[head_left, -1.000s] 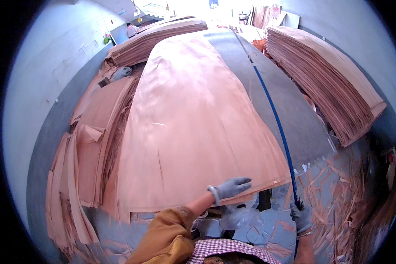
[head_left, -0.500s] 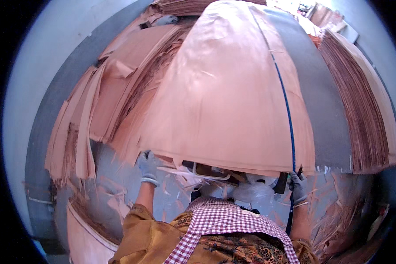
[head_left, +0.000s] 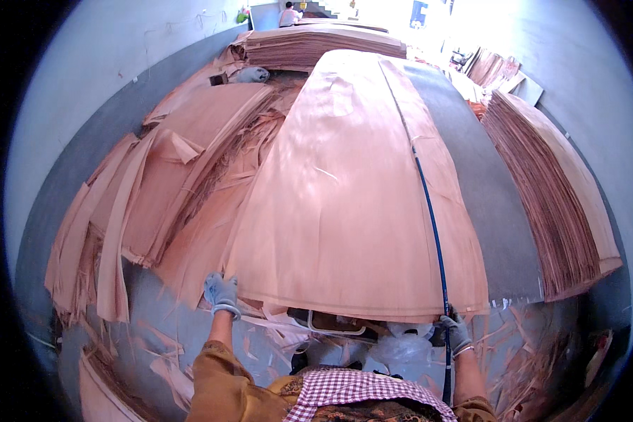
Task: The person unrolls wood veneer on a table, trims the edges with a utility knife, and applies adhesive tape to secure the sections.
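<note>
A large, thin pinkish wood veneer sheet lies lengthwise in front of me, its near edge running between my hands. My left hand, in a grey glove, is closed on the sheet's near left corner. Also gloved, my right hand is closed around a long blue and dark pole at the sheet's near edge. The pole lies along the right part of the sheet and narrows to a thin line toward the far end. Its dark lower end extends below my hand toward my apron.
Veneer stacks stand at left, right and back. A dark grey surface borders the sheet. Torn veneer strips litter the floor. Clear plastic lies below the near edge. Another person is far back.
The view has tilted upward, bringing the back stack and the distant person into sight. Both hands appear lower and further left in the picture, still at the sheet's near edge.
</note>
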`<state>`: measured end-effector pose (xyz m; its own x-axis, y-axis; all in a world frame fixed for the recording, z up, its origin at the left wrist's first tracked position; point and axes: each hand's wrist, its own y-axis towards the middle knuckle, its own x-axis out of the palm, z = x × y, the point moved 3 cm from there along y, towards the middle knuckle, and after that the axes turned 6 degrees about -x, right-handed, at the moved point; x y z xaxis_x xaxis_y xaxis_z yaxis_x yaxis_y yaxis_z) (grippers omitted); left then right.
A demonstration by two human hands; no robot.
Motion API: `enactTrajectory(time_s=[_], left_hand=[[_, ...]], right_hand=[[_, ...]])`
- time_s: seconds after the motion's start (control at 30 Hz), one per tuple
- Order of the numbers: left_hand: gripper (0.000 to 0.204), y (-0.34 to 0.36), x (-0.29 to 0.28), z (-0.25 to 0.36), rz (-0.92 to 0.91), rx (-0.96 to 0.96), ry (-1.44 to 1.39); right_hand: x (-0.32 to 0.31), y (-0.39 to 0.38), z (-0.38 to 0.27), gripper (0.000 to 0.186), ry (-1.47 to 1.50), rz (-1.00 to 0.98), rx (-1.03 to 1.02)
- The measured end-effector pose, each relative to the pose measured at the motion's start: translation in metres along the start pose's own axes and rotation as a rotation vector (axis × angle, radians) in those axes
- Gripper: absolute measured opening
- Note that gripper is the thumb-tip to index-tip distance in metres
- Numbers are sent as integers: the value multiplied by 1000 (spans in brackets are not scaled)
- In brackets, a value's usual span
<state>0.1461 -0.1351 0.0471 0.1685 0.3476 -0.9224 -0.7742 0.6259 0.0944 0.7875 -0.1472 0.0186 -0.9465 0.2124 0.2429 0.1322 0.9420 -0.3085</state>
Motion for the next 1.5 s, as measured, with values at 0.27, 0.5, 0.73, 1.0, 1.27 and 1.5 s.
enactTrajectory(time_s=[0.27,0.5,0.73,1.0,1.27,1.5], left_hand=[[21,23,11,-7,-67,-50,-868],[13,27,53,-32,-179,-36,-947],[20,5,18,-15,-339,-279,-1026],[28,30,26,-53,-405,-268,-1167],[20,4,21,-8,-393,-304,-1018],[19,20,52,-31,-311,-217,-978]], right_hand=[[-43,20,46,43,-207,191,-201],[-36,18,14,43,-306,103,-186],[-1,7,-5,36,-121,64,34],[10,-3,-2,30,117,74,289],[-3,18,-17,23,-88,69,-16],[-26,31,3,15,-802,239,-387]])
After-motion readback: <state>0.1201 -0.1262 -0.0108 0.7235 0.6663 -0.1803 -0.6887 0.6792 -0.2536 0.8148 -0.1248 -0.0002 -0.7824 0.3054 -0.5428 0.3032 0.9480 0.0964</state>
